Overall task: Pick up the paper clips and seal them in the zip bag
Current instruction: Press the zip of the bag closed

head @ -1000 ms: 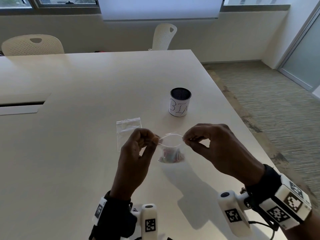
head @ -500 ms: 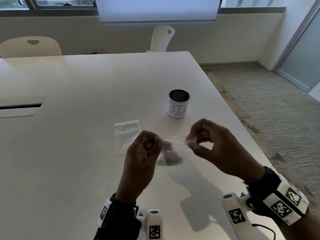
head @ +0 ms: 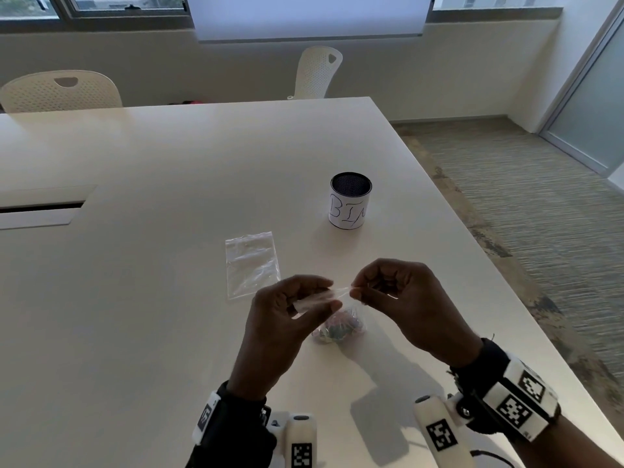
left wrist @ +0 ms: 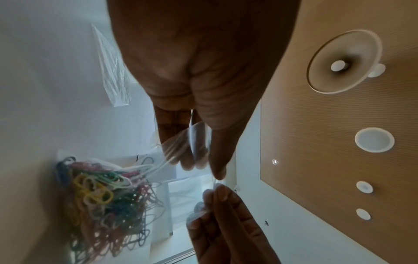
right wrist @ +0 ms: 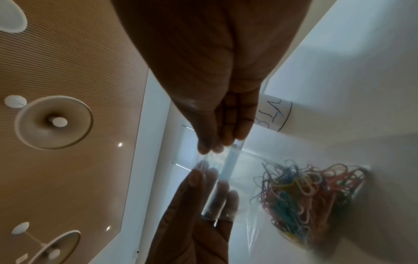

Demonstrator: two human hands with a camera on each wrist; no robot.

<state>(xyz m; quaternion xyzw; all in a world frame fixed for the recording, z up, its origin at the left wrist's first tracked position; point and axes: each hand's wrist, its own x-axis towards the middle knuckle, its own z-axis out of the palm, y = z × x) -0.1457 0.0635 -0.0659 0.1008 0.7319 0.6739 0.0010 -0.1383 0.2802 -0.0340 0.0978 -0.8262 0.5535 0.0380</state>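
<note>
A small clear zip bag point(head: 341, 310) hangs above the white table point(head: 169, 298), its bottom bulging with coloured paper clips point(head: 337, 327). My left hand point(head: 304, 298) pinches the bag's top strip between thumb and fingers. My right hand point(head: 363, 292) pinches the same strip just to the right, fingertips almost touching the left hand's. In the left wrist view the clips point(left wrist: 106, 201) sit tangled at the lower left under the zip strip point(left wrist: 192, 142). The right wrist view shows the strip point(right wrist: 224, 176) running between both hands, with the clips point(right wrist: 305, 194) to the right.
A second, empty zip bag point(head: 251, 263) lies flat on the table just beyond my left hand. A black mesh cup with a white "BIN" label point(head: 349, 206) stands farther back. The table's right edge point(head: 472, 258) runs close to my right hand. Two chairs stand behind.
The bag mouth, open a second ago, now lies flat as one strip. My hands have come much closer together along it, the right sliding left.
</note>
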